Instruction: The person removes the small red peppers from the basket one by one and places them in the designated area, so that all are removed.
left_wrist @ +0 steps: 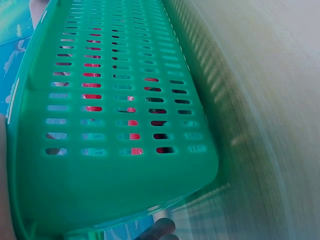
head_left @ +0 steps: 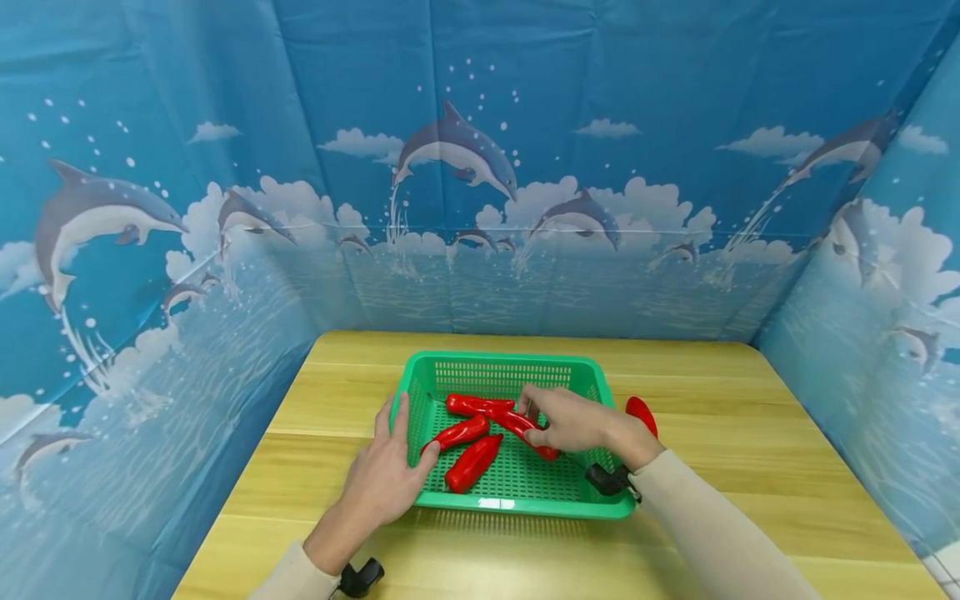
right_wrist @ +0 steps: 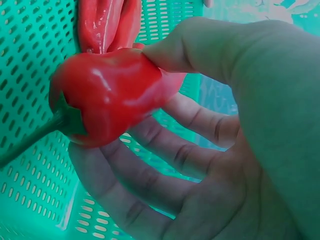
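Note:
A green perforated plastic basket (head_left: 525, 502) holds several shiny red peppers. My right hand (head_left: 577, 422) reaches inside and pinches a red pepper (right_wrist: 110, 92) between thumb and fingers, its green stem pointing towards the wrist camera. At the basket's left end my left hand (head_left: 386, 475) rests on the rim, fingers nearly straight and thumb reaching over the inside. Near that thumb lie one red pepper (head_left: 461, 433) and a plumper pepper (head_left: 474, 464). Another pepper (head_left: 468, 405) is farther back. In the left wrist view, the basket's slotted wall (left_wrist: 110, 185) hides most of the contents.
The basket stands on a yellow wood-grain table (head_left: 712, 408). Outside it to the right, a red pepper (head_left: 641, 414) shows partly behind my right wrist. A blue dolphin-print curtain (head_left: 480, 275) encloses the table at the back and sides.

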Demonstrator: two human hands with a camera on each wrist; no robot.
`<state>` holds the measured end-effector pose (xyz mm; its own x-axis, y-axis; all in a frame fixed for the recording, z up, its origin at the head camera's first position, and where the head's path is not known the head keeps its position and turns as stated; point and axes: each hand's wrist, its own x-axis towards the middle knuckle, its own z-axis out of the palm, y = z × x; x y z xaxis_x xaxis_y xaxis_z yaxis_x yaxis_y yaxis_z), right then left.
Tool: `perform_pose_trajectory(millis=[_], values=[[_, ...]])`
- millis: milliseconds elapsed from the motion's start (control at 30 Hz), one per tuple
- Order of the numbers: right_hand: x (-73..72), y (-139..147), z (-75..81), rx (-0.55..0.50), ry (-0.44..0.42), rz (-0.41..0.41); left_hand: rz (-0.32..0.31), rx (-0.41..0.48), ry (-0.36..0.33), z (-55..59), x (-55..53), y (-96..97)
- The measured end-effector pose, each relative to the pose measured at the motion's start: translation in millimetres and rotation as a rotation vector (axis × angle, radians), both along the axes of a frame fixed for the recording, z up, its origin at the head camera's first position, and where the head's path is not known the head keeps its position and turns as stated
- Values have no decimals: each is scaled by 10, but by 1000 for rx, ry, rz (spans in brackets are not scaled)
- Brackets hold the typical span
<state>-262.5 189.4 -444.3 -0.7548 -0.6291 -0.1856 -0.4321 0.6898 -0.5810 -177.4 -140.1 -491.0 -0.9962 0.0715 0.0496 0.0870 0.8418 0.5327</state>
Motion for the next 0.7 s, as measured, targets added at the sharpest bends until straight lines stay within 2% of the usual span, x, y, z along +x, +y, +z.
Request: perform_pose_trajectory(millis=[700], values=[[54, 27, 152, -14, 38, -11, 1, 10, 2, 0, -13, -6]])
